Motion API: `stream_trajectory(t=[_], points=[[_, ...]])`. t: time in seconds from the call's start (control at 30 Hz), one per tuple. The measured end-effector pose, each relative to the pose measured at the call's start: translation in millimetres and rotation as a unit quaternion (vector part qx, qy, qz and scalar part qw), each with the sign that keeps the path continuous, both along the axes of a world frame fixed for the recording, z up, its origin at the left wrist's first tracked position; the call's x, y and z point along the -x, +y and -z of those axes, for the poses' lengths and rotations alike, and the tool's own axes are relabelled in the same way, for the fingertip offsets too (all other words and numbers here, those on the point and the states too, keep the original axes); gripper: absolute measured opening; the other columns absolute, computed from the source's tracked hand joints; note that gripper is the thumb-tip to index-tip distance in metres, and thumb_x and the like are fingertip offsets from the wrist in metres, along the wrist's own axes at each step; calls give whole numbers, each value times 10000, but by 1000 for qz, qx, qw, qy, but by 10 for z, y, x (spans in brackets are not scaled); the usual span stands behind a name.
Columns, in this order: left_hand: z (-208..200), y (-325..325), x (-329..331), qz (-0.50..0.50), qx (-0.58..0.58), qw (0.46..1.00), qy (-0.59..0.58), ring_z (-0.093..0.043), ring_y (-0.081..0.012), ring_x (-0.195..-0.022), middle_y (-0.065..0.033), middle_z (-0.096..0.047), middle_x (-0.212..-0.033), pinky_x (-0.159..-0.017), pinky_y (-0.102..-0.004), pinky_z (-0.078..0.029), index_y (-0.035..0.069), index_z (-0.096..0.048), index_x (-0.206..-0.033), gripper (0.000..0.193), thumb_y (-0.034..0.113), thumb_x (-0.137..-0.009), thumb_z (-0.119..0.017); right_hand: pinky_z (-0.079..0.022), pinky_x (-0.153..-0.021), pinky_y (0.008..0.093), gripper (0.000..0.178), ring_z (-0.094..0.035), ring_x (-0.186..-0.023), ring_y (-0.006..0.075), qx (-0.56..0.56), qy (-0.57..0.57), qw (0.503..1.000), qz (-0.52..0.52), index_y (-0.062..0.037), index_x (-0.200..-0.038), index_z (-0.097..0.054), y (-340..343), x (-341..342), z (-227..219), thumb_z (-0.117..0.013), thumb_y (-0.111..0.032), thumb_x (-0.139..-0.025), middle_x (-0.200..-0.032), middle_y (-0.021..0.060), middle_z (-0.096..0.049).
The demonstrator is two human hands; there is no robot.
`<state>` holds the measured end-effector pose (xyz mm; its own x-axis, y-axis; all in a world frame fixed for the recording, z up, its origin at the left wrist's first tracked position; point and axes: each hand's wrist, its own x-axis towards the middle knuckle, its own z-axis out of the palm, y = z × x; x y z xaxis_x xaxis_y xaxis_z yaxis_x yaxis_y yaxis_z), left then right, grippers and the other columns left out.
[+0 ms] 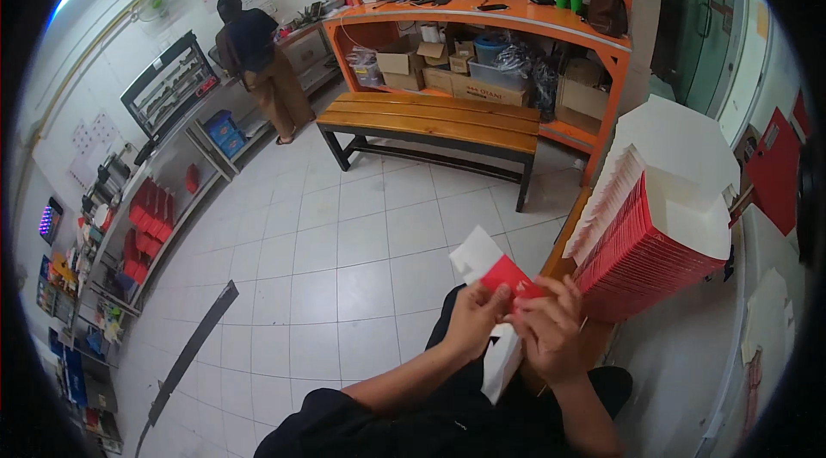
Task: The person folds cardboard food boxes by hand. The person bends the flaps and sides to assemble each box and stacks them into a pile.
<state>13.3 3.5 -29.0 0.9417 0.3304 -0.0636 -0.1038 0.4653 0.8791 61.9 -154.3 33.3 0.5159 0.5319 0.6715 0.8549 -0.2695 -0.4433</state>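
Note:
In front of my lap, a red and white paper carton [508, 274] is held up between both hands, with one white flap pointing up and another white part hanging below. My left hand [473, 320] pinches its left side, thumb on the red panel. My right hand [552, 333] closes on the right side, with its fingers bent over the red edge. Part of the carton is covered by my fingers. Just right of my hands rises a tall stack of nested red and white cartons [641, 243], the top one with its white flap open.
A wooden bench [430, 120] stands ahead, before an orange counter [473, 9] with cardboard boxes beneath. Along the left wall runs a shelf unit [172, 217] holding red cartons. Another person [258, 62] stands at the far left worktop, facing away. A dark strip [189, 355] crosses the tiled floor.

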Motion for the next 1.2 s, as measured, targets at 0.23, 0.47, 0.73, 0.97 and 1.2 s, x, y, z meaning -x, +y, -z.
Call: stream_trajectory(t=[0.23, 0.47, 0.73, 0.97, 1.2], points=[[-43, -78, 55, 89, 172, 978, -71, -706, -174, -1091, -87, -702, -1246, -905, -337, -610, 18, -597, -1328, 279, 174, -1096, -596, -486, -994, 470, 214, -609, -1129, 382, -60, 21, 997, 35, -37, -1023, -674, 35, -59, 211, -825, -103, -885, -1160, 168, -544], [-778, 363, 142, 274, -438, 855, 42, -744, -228, -924, -158, -768, -992, -843, -375, -570, 11, -671, -1217, 256, 16, -961, -687, -340, -1154, 600, 615, -438, -1392, 460, -67, 11, 996, -56, -56, -1366, -455, -129, -322, 82, -751, -418, -966, -1477, 288, -450], [-420, 371, 433, 54, -429, 895, 109, -747, -262, -800, -137, -791, -945, -724, -357, -568, 21, -774, -995, 95, 67, -912, -781, -381, -1152, 492, 322, -569, -1294, 357, 36, 213, 961, -172, -56, -1244, -545, -180, -367, 329, -681, -189, -984, -1296, 172, -644], [-270, 199, 455, -11, -454, 890, 31, -717, -219, -759, -138, -774, -909, -704, -334, -556, 26, -810, -982, 88, 50, -899, -793, -493, -1030, 436, 261, -669, -1168, 337, -51, 311, 948, -53, -41, -1167, -629, -139, -216, 519, -739, -155, -960, -1101, 142, -741], [-108, 148, 524, 11, -441, 894, 83, -721, -200, -791, -132, -763, -952, -724, -318, -573, 18, -805, -1034, 118, 49, -924, -779, -536, -967, 425, 114, -708, -1129, 304, 47, 412, 892, -181, -47, -1039, -729, -149, -189, 534, -726, -141, -974, -1068, 145, -776]])
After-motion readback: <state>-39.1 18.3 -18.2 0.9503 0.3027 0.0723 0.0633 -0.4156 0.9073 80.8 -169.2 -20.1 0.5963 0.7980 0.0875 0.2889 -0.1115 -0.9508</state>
